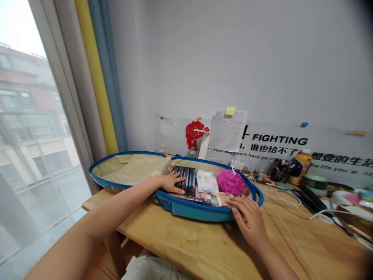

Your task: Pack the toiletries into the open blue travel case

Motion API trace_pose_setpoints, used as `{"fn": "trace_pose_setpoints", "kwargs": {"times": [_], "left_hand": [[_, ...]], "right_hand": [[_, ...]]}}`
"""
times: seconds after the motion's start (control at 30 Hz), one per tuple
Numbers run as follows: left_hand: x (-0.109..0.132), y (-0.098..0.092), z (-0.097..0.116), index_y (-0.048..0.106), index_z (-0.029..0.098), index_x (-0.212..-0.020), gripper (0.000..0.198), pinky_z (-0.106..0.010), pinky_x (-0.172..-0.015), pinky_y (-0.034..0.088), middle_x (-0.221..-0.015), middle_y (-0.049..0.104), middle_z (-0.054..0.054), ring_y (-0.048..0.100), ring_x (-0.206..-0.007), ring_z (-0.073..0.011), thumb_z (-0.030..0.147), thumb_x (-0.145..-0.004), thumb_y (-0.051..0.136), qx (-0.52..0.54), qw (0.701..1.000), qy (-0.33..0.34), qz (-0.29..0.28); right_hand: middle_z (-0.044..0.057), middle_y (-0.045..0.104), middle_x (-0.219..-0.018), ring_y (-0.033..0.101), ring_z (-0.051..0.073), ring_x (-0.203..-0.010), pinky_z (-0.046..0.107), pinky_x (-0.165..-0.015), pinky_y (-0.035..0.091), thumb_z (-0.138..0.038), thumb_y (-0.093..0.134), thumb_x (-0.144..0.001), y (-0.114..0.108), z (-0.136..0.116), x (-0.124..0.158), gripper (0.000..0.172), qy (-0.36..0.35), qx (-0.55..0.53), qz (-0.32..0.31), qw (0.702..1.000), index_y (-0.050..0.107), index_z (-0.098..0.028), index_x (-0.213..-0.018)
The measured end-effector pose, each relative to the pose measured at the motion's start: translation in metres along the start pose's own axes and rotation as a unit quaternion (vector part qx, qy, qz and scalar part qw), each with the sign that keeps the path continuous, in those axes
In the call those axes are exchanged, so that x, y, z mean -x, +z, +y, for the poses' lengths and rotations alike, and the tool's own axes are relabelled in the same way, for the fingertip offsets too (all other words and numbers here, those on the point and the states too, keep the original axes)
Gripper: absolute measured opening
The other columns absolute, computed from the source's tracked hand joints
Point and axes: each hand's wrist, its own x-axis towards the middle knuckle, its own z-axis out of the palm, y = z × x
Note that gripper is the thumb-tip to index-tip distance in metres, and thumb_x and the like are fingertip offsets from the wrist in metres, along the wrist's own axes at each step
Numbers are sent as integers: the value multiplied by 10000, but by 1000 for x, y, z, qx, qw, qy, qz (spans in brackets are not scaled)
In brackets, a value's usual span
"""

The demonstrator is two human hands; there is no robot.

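Note:
A blue hard-shell suitcase (192, 210) lies open on the desk, its cream-lined lid (128, 169) folded out to the left. My left hand (171, 182) rests with spread fingers at the edge of a dark striped packet (186, 181) inside the case. My right hand (247, 219) curls over the suitcase's front rim, close to a bundle of thin wooden sticks (225, 199). Also packed inside are a white paper packet (207, 182) and a pink mesh bath puff (230, 182).
The wooden desk (186, 249) runs right, crossed by white cables (285, 210). An orange drink bottle (300, 168), a pale green container (314, 184) and assorted stationery stand at the back right. A curtained window lies left; a printed banner (279, 147) covers the wall behind.

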Motion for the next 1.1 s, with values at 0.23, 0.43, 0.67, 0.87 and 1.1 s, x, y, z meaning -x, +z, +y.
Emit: {"fn": "trace_pose_setpoints", "kwargs": {"times": [0.23, 0.43, 0.67, 0.87, 1.1], "left_hand": [[1, -2, 2, 143, 278, -1489, 988, -585, -1100, 147, -1563, 59, -114, 64, -1413, -398, 800, -706, 445, -15, 1000, -9, -18], [13, -13, 2, 290, 235, -1455, 807, -505, -1136, 151, -1544, 185, -104, 136, -1422, -318, 708, -811, 404, 28, 991, 41, 125], [103, 26, -43, 410, 226, -1387, 641, -427, -1131, 235, -1450, 417, -59, 322, -1367, -242, 618, -892, 293, 42, 928, -48, 366], [155, 73, -75, 557, 206, -1248, 518, -412, -988, 395, -1226, 626, -81, 571, -1114, -256, 528, -885, 376, -42, 912, -137, 383], [138, 79, -76, 697, 225, -985, 464, -357, -866, 447, -987, 723, -62, 648, -919, -233, 462, -930, 302, -47, 897, -116, 424]], "right_hand": [[47, 695, -951, 606, 208, -914, 408, -840, 415, -421, 395, -898, 1, 2, 0, 321, -8, 1, 3, 1000, 668, -251, -901], [42, 695, -950, 609, 200, -911, 402, -850, 411, -414, 392, -902, 2, 3, 1, 321, -9, 5, 3, 1000, 665, -247, -914], [41, 692, -972, 604, 199, -928, 400, -858, 406, -407, 399, -902, 3, 5, 2, 310, -5, 0, -3, 1000, 664, -248, -920], [57, 692, -975, 594, 215, -940, 419, -870, 395, -429, 354, -910, 2, 3, 1, 365, 8, 12, -17, 1000, 667, -244, -941], [72, 687, -990, 587, 217, -956, 405, -876, 405, -426, 341, -906, -3, 14, -2, 388, 3, 23, -58, 998, 666, -227, -979]]}}
